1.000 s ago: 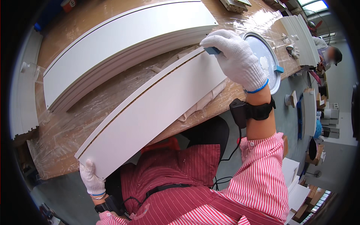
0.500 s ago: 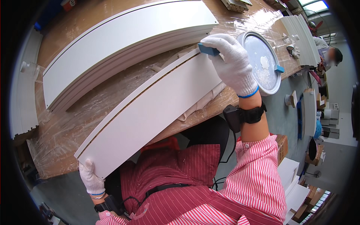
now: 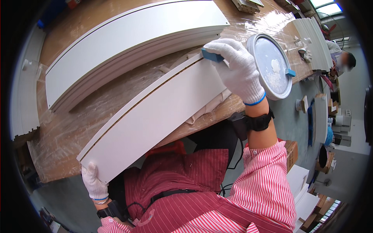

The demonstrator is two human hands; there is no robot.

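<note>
A long white board (image 3: 155, 112) slants across the near edge of the table, a narrow brown groove running along its far edge. My left hand (image 3: 93, 181), in a white knitted glove, grips the board's lower left corner with the thumb on its face. At the other end, my gloved right hand (image 3: 239, 70) is closed on a small blue block (image 3: 212, 55), pressed against the board's far edge near the right end. Beige cloth (image 3: 208, 106) shows from beneath the board.
Beyond it lies a stack of white boards (image 3: 136, 42). To the right stands a round tub lid (image 3: 268, 66) with white paste and a second blue block (image 3: 290, 72) on its rim. Plastic film covers the table (image 3: 58, 155). Another person (image 3: 342, 60) is at the far right.
My right hand has slid the blue block slightly left along the board's edge. My left hand keeps its hold on the corner.
</note>
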